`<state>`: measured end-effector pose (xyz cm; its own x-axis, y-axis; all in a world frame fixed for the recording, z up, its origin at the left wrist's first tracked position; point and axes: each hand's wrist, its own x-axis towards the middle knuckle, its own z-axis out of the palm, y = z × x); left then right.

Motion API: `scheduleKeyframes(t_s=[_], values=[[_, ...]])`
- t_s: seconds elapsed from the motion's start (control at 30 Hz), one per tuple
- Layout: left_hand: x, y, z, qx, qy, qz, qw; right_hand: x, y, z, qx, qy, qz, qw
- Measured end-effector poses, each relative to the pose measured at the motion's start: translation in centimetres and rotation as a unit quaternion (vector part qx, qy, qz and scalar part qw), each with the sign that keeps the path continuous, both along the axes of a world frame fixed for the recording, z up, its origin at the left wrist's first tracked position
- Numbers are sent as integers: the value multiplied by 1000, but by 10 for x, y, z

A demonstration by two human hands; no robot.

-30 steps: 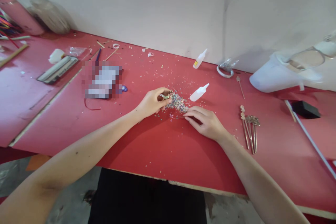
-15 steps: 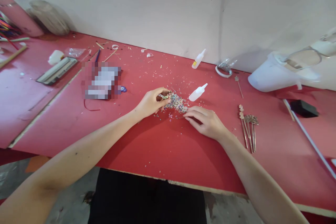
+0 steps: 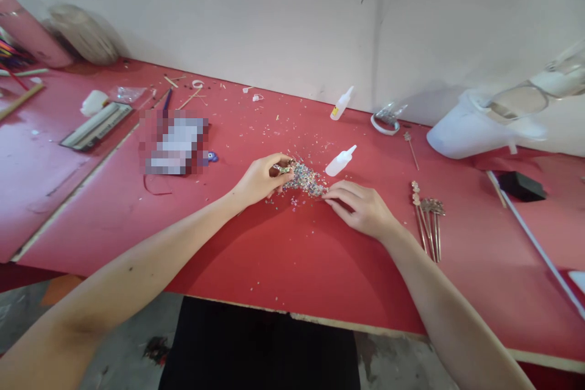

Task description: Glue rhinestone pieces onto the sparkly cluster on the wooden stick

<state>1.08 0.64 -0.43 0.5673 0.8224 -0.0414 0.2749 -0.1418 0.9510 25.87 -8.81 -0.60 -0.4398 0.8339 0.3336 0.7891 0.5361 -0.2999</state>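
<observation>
A heap of small glittering rhinestones (image 3: 304, 178) lies on the red table between my two hands. My left hand (image 3: 261, 180) is closed at the heap's left end, its thumb and fingers round a small sparkly ornament (image 3: 283, 167) partly hidden by them. At the right end of the heap my right hand (image 3: 359, 207) is closed in a pinch, fingertips low beside the stones. What it pinches looks like a thin stick, barely visible. Just behind lies a white glue bottle (image 3: 340, 161), with a second glue bottle (image 3: 342, 103) farther back by the wall.
Several gold hair sticks (image 3: 428, 219) lie right of my right arm. A white plastic cup (image 3: 461, 128) lies tipped by the wall, near a black block (image 3: 521, 186) and a ring with a clear bag (image 3: 385, 122). Leftward are a blurred-out flat object (image 3: 176, 146) and a long box (image 3: 97, 126).
The view has shifted slightly. My right fingertips have moved a little at the heap's edge, and the thin stick shows less than before. My left hand keeps its hold on the ornament.
</observation>
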Motion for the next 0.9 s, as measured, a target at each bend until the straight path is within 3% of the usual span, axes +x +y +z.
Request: scheduleKeyframes(t_s=[0.1,0.27,0.4,0.53,0.63,0.73,0.9], values=[[0,0,1,-2,2,4,1000,4,0,1,9,20,-19,1000],[0,0,3,-6,-1,12,1000,3,0,-1,-19,17,19,999],[0,0,2,-27,-38,-3,999,2,2,-1,5,19,-44,999],[-2,-1,3,-67,-74,-28,995,-8,1,0,-9,81,-80,993],[-2,-4,5,-94,-86,-66,990,-22,2,0,-27,166,-106,980],[-1,-11,6,-144,-104,-106,978,-38,8,2,-42,272,-166,947],[2,-18,5,-152,-144,-122,970,-62,21,10,-134,300,-170,929]])
